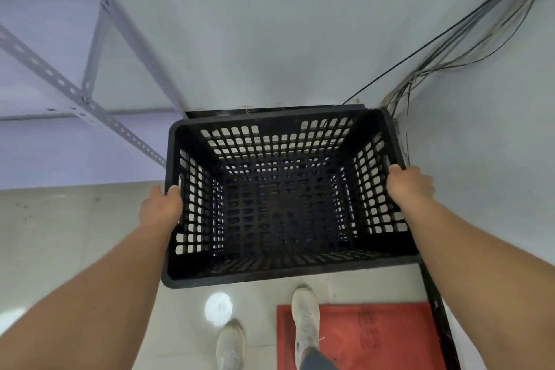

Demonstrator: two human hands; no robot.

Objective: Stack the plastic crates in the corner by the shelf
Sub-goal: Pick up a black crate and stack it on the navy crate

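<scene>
Head view. Nearest the camera are the two bare forearms, reaching forward and down to a black plastic crate. The left hand grips the crate's left rim, thumb hooked over the top edge and the remaining fingers out of sight on the outer face. The right hand grips the right rim in the same manner, thumb over the edge. Each grip is therefore closed around the rim, one per short side, which keeps the load level and balanced between the arms.

The crate is open side up, empty, with lattice walls and floor. It is held in the corner, its far edge near the rear wall and its right side just beside the side wall. Through the lattice floor a second dark grid appears to lie directly beneath; the view there is dim, so I judge, without certainty, that another crate sits below and this one is being lowered onto it. That would account for the square, two-handed hold: the rims must line up for the crates to seat.

To the left stands a slotted-angle metal shelf, well apart from the crate. Cables run down the corner at right, close to the crate's far right corner and a possible snag. Below, on the tiled floor, are a pair of pale shoes and a red mat.
</scene>
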